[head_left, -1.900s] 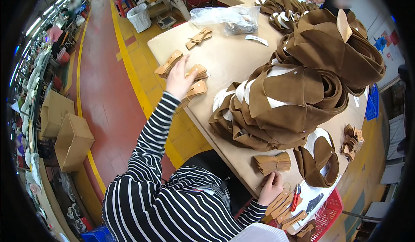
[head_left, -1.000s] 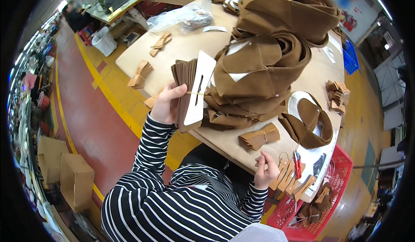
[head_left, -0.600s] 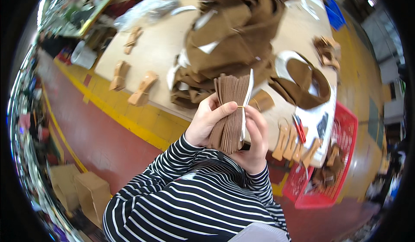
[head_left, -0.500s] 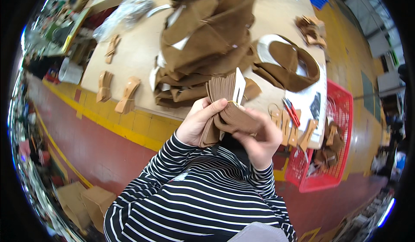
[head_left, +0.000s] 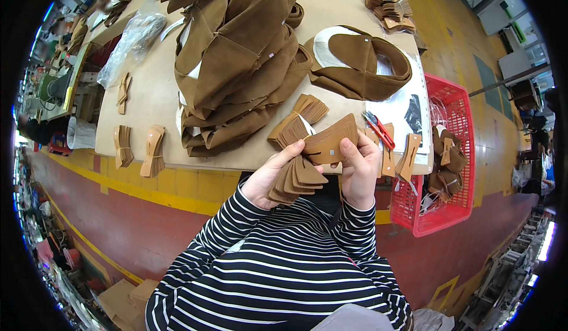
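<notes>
Since the earlier frame the right hand [head_left: 364,171] has drawn part of the bundle [head_left: 296,180] outward, and its brown pieces now splay. The bench [head_left: 139,76] carries a tall brown pile [head_left: 236,53]; the bundle is held at the near edge, between both hands. The left hand's fingers grasp its waist; the right's pinch a slotted piece [head_left: 338,134] beside a pale square [head_left: 332,153]. Best keep the left thumb firm and bend gently, sparing the slot

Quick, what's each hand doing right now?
Left hand: closed, holding a bundle of brown pieces.
Right hand: closed, pinching pieces of that same bundle.
</notes>
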A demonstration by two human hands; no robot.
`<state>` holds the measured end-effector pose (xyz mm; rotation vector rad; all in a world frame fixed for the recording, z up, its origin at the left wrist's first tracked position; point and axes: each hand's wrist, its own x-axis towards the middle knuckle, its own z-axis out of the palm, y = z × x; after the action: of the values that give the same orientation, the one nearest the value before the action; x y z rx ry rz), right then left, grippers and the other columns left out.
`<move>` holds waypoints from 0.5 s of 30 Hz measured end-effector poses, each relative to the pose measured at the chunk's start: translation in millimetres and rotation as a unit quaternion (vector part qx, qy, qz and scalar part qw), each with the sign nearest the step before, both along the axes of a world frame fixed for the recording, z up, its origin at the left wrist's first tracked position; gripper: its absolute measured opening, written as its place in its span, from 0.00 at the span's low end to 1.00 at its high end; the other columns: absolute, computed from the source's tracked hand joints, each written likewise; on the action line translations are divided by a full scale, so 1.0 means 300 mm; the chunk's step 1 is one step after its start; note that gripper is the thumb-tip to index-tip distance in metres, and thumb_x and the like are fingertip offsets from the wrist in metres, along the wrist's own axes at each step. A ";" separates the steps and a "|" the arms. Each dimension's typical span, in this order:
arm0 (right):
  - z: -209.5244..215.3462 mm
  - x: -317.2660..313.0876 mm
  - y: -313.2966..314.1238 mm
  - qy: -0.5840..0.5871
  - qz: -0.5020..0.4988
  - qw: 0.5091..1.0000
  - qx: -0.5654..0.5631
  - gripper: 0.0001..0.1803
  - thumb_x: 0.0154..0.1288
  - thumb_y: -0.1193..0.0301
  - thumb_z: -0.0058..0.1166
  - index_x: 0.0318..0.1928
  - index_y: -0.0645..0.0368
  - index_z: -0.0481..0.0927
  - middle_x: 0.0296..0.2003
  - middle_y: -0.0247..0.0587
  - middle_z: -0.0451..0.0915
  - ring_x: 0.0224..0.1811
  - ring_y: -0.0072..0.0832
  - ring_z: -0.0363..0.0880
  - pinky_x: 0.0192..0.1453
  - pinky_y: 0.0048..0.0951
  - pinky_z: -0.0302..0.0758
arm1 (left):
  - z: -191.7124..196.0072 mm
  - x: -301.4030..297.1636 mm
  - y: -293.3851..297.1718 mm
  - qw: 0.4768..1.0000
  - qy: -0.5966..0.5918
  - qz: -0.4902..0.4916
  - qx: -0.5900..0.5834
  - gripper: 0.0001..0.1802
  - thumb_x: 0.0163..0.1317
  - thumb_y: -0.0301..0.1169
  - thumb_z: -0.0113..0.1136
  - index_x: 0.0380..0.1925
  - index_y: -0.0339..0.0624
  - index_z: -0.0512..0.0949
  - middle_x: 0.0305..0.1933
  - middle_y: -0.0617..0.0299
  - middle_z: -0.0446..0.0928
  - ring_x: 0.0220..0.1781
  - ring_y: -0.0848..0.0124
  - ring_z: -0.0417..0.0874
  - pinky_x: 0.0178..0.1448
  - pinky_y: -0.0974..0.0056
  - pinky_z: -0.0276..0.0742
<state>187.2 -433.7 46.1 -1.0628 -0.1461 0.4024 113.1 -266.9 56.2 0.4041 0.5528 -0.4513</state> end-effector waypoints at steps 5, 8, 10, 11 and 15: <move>-0.017 0.009 0.002 0.040 0.024 0.998 0.029 0.17 0.71 0.69 0.49 0.50 0.73 0.75 0.41 0.46 0.82 0.39 0.28 0.83 0.43 0.27 0.80 | -0.011 -0.002 -0.001 1.000 -0.012 0.012 0.016 0.25 0.71 0.48 0.51 0.57 0.42 0.67 0.39 0.55 0.81 0.37 0.70 0.86 0.38 0.66 0.87; -0.010 0.008 0.004 0.044 0.020 0.999 0.020 0.16 0.71 0.69 0.49 0.50 0.73 0.75 0.41 0.47 0.82 0.39 0.29 0.83 0.43 0.27 0.80 | -0.024 -0.004 0.005 1.000 -0.015 0.005 0.003 0.25 0.72 0.48 0.50 0.58 0.42 0.67 0.42 0.56 0.80 0.39 0.70 0.84 0.40 0.66 0.86; 0.004 0.004 0.007 0.039 0.030 0.998 0.030 0.16 0.71 0.70 0.49 0.50 0.72 0.75 0.42 0.47 0.82 0.39 0.29 0.83 0.43 0.27 0.80 | -0.036 -0.007 0.011 1.000 -0.025 -0.008 -0.006 0.25 0.72 0.47 0.49 0.59 0.41 0.66 0.44 0.55 0.79 0.41 0.69 0.83 0.41 0.65 0.85; 0.012 0.003 0.008 0.036 0.036 0.998 0.035 0.16 0.71 0.70 0.49 0.50 0.72 0.75 0.42 0.47 0.82 0.39 0.29 0.83 0.43 0.27 0.80 | -0.043 -0.010 0.014 0.999 -0.048 -0.011 -0.010 0.26 0.72 0.48 0.48 0.60 0.41 0.66 0.45 0.54 0.78 0.41 0.69 0.83 0.41 0.65 0.85; 0.035 -0.009 0.018 0.017 0.004 1.000 0.017 0.16 0.70 0.69 0.52 0.46 0.73 0.78 0.32 0.44 0.82 0.28 0.24 0.79 0.33 0.22 0.75 | -0.070 -0.021 0.016 0.997 -0.074 -0.018 -0.009 0.29 0.72 0.52 0.47 0.62 0.41 0.64 0.48 0.53 0.77 0.43 0.68 0.81 0.43 0.64 0.84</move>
<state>184.4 -428.2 56.5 -1.0217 -0.1272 0.4229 106.7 -262.1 35.1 0.4271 0.3984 -0.4575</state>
